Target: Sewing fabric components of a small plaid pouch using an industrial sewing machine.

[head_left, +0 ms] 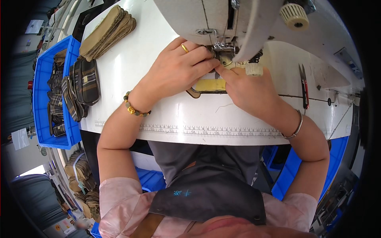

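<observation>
My left hand (178, 69), a ring on one finger, is closed with its fingertips at a small dark fabric piece by the presser foot (225, 48) of a white sewing machine (262, 23). Opposite it, my right hand (252, 87) pinches the same work, thumb and fingertips close to the left ones. Most of the piece is covered by my fingers; a brown rounded edge (193, 93) sticks out below the left hand. Between the hands a yellow strip (210, 85) shows, but I cannot tell whether it belongs to the piece or the machine bed.
Red-handled snips (304, 89) lie right on the white table (174, 115), whose front edge bears a ruler scale. Stacked tan fabric pieces (107, 33) and plaid pouches (85, 81) sit left, beside a blue bin (39, 99) of more pouches. A loose thread lies near my right hand.
</observation>
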A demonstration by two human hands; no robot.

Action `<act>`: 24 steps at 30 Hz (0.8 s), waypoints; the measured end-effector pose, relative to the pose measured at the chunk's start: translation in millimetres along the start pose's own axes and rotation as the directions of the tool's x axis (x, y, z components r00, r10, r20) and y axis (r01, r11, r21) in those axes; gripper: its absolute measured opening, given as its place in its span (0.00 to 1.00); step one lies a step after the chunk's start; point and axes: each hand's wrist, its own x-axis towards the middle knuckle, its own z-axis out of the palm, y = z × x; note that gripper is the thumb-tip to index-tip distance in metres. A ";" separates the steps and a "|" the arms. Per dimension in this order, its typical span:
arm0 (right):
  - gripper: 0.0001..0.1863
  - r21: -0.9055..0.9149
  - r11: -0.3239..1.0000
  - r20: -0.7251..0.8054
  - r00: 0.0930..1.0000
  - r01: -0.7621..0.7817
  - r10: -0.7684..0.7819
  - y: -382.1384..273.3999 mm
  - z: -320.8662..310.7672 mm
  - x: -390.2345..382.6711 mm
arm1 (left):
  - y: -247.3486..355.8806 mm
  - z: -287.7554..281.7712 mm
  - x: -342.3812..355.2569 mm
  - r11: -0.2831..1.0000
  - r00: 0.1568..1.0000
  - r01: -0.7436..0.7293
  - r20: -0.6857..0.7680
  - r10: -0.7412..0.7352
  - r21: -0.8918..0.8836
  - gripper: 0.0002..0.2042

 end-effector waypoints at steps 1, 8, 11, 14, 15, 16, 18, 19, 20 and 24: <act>0.16 -0.007 1.000 0.011 1.000 -0.005 0.006 -0.5 0.2 -0.9 | 0.0 0.0 0.2 1.000 1.000 -0.001 0.000 0.001 0.000 0.20; 0.21 -0.137 0.991 0.078 0.997 0.003 0.007 -2.5 -1.8 -5.2 | -2.0 3.0 -1.2 0.999 0.999 -0.036 -0.010 0.036 0.014 0.17; 0.20 -0.178 0.983 0.087 0.996 0.048 -0.033 -1.6 -3.1 -3.5 | -0.7 2.5 -0.6 0.999 0.999 -0.045 -0.012 0.045 0.007 0.17; 0.20 -0.184 0.981 0.096 0.994 0.063 -0.046 -0.8 -4.1 -2.7 | 0.0 2.5 0.0 0.999 0.999 -0.052 -0.013 0.052 0.013 0.17; 0.20 -0.190 0.980 0.102 0.994 0.067 -0.049 -0.7 -3.9 -2.6 | 0.3 2.6 -0.1 0.998 0.998 -0.056 -0.015 0.056 0.021 0.17; 0.20 -0.195 0.978 0.108 0.993 0.072 -0.051 -0.5 -3.7 -2.4 | 0.5 2.6 0.1 0.998 0.998 -0.055 -0.014 0.056 0.021 0.17; 0.14 -0.133 0.989 0.051 0.997 0.063 -0.056 -1.0 -4.8 0.9 | 1.0 2.2 0.2 0.998 0.999 -0.051 -0.011 0.051 0.026 0.17; 0.08 -0.070 0.996 -0.006 0.998 0.057 -0.058 -0.9 -4.8 2.4 | 0.4 3.4 0.2 0.998 0.999 -0.050 -0.011 0.051 0.026 0.17; 0.08 -0.069 0.996 -0.006 0.998 0.057 -0.058 0.1 -3.2 3.1 | -1.1 5.6 0.3 0.998 0.998 -0.049 -0.036 0.051 0.051 0.17; 0.06 -0.070 0.996 -0.074 0.995 0.059 -0.065 7.3 6.3 4.4 | -3.2 7.6 0.3 0.995 0.999 -0.029 -0.034 0.032 0.098 0.18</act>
